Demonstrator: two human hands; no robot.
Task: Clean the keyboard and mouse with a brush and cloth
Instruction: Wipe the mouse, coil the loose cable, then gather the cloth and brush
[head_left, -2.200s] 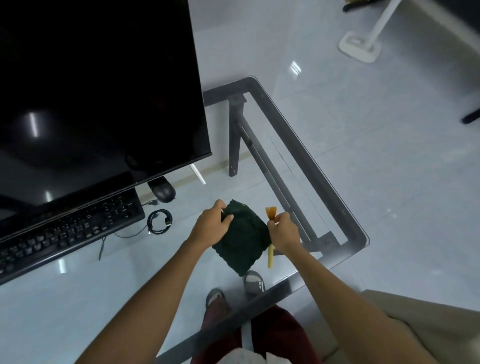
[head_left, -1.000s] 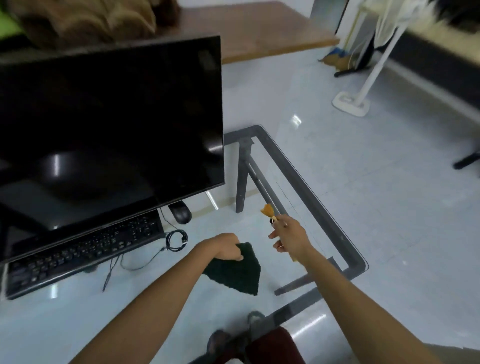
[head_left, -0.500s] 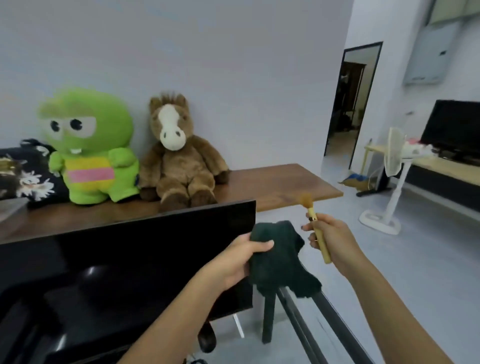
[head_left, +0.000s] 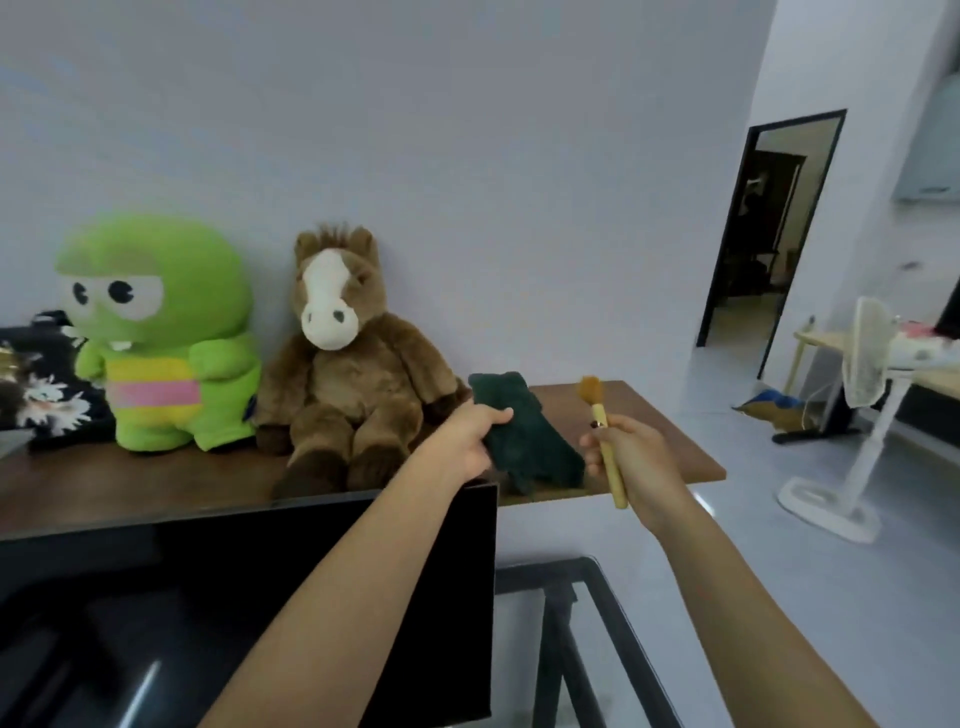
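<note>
Open air is lying right of my right hand (head_left: 631, 457); the monitor (head_left: 249, 597) below and horse toy (head_left: 343, 364) are crowding my left hand (head_left: 465, 441).

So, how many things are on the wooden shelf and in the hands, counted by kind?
Plush toys: 2, green and horse
Cushion: 1
Cloth: 1, left hand
Brush: 1, right hand
Total: 5

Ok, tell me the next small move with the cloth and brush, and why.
Probably bring both hands back down toward the desk. The left hand holds the dark green cloth and the right hand grips the brush, both raised above the monitor; keyboard and mouse are out of view.
</note>
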